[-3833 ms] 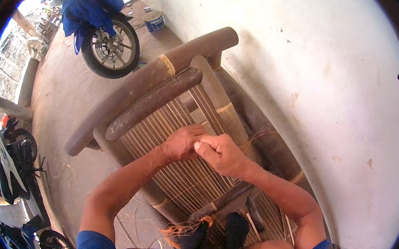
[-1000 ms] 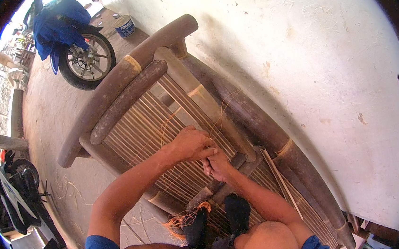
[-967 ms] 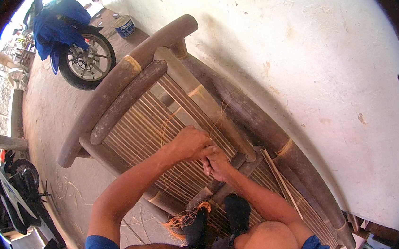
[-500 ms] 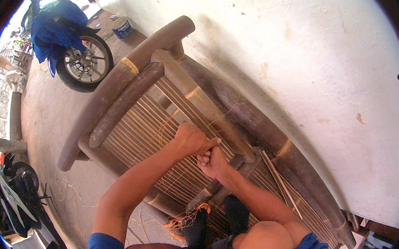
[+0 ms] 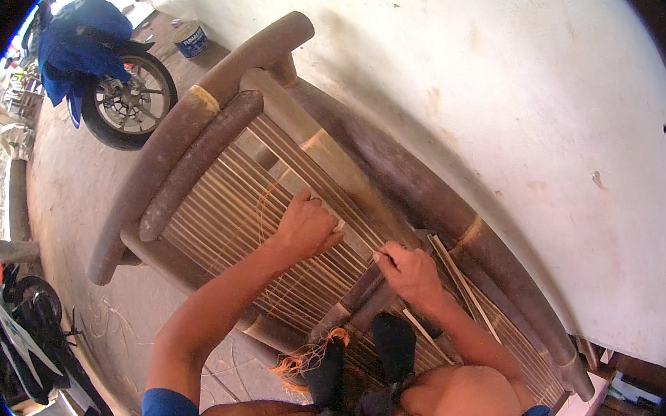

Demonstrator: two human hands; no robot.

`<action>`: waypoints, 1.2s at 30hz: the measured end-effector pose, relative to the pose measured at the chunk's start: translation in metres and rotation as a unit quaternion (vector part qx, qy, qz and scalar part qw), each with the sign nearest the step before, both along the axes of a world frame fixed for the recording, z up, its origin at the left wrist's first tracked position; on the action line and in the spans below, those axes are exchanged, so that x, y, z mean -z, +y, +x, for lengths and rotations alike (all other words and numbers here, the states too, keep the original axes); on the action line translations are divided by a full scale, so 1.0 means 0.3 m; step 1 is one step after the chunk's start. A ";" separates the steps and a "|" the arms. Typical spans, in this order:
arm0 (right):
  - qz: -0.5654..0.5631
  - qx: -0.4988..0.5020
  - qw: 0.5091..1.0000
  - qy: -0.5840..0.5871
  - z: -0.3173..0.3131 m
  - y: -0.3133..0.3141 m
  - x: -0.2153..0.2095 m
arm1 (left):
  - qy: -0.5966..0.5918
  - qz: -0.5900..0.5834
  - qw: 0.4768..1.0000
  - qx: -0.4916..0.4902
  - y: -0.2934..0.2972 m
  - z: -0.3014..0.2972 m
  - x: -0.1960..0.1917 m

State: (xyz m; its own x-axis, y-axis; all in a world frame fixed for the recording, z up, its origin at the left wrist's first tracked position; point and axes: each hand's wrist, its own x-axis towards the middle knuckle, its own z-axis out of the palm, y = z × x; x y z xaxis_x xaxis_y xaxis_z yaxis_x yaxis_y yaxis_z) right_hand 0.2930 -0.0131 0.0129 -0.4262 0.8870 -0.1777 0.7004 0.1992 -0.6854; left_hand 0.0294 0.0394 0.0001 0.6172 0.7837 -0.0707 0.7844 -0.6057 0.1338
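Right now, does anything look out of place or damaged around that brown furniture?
Yes: the slatted panel has a noticeable gap toward its right side, unlike the closer spacing elsewhere. Orange strands lie tangled beside the dark-socked left foot, and the white wall has brownish blemishes.

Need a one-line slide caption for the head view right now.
Left hand and right hand, apart, over slatted bamboo furniture; orange strands near the left foot.

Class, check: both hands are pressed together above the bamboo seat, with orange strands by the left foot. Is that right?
No: the head view shows the left hand and right hand apart. They are above the bamboo seat, with orange strands by the left foot.
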 end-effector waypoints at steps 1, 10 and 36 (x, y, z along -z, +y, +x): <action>-0.031 0.028 0.998 0.040 0.011 0.002 -0.004 | 0.000 -0.002 1.000 -0.015 -0.001 0.009 -0.002; -0.395 0.232 0.774 0.437 -0.223 -0.005 0.150 | -0.202 -0.109 0.970 -0.084 -0.025 0.010 -0.031; 0.066 -0.109 0.964 0.232 -0.061 -0.046 -0.208 | -0.053 0.008 0.999 -0.005 -0.054 0.001 0.008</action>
State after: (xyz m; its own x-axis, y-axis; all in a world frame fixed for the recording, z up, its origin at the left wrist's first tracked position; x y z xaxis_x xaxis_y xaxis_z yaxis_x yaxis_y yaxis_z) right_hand 0.2747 -0.0268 0.0754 -0.6124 0.7686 0.1850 0.2565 0.4146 -0.8731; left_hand 0.0296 0.0232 -0.0023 0.6130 0.7901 0.0070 0.7722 -0.6009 0.2065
